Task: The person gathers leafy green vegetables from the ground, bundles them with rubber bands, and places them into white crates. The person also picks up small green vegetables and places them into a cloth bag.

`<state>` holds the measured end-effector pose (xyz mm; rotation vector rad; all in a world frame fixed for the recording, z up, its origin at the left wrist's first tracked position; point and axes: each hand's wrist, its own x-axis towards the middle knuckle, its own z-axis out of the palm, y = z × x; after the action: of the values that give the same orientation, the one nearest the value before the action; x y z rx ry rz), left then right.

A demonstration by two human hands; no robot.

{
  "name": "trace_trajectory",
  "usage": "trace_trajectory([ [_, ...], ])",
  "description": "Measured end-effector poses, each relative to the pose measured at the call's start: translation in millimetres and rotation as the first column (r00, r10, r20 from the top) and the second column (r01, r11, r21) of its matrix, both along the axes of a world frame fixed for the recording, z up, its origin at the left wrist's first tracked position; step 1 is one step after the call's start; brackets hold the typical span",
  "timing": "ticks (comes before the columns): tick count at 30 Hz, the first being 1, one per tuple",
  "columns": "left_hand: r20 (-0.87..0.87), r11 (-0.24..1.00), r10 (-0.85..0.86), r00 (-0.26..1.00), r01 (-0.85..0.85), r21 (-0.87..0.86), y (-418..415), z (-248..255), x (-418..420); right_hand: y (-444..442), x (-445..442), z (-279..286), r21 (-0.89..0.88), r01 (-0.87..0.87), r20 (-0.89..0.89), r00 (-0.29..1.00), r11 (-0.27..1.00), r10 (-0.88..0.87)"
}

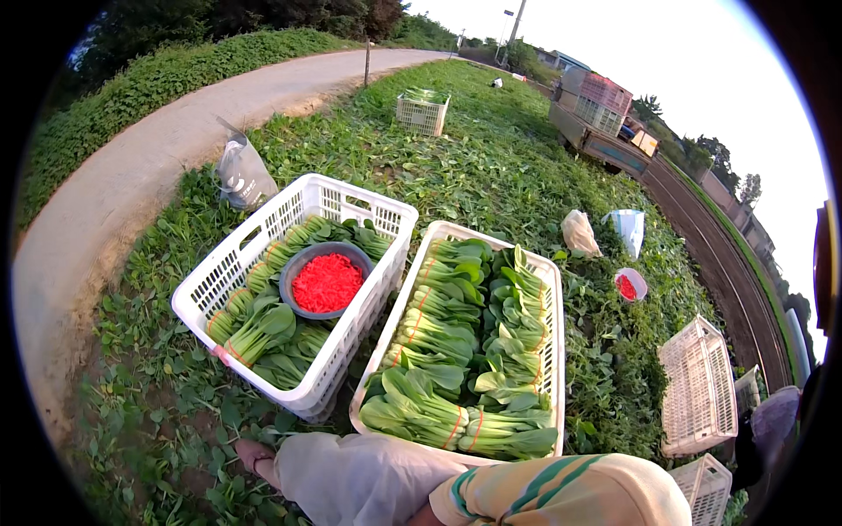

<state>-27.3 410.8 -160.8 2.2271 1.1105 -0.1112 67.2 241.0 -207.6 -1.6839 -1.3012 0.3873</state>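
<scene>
Neither of my hands is in view; a striped yellow sleeve (pixel 559 490) crosses the bottom, with a little bare skin at its cuff. Before me stands a white plastic crate (pixel 559 315) packed with leafy green bunches (pixel 431 329), bound with red bands. Left of it, a deeper white crate (pixel 230 246) holds more banded bunches (pixel 260 329). On these rests a grey bowl (pixel 287 289) of small red bands or strips (pixel 327 283). Grey trousers (pixel 362 467) lie close to the near edge of the right crate, and a foot (pixel 253 454) shows at their left.
A grey bag (pixel 243 174) stands beyond the left crate, with a filled crate (pixel 421 117) farther off. Two bags (pixel 580 233) and a small tub of red pieces (pixel 631 284) lie right. More crates (pixel 697 388) stand lower right. A loaded vehicle (pixel 595 135) is behind; a path (pixel 138 151) curves left.
</scene>
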Motion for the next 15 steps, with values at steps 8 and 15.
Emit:
trace_trajectory([
  [8, 0.192, 0.973, 0.121, 0.974, -0.078, -0.215, -25.6, -33.0, -39.8, 5.3, -3.5, -28.5, -0.155, -0.158, -0.343, 0.934, 0.975, 0.097],
  [15, 0.089, 0.934, 0.242, 0.966, -0.207, -0.291, -13.3, -157.7, -8.8, -7.1, -7.9, -7.0, -0.02, -0.174, -0.351, 0.923, 0.985, 0.156],
])
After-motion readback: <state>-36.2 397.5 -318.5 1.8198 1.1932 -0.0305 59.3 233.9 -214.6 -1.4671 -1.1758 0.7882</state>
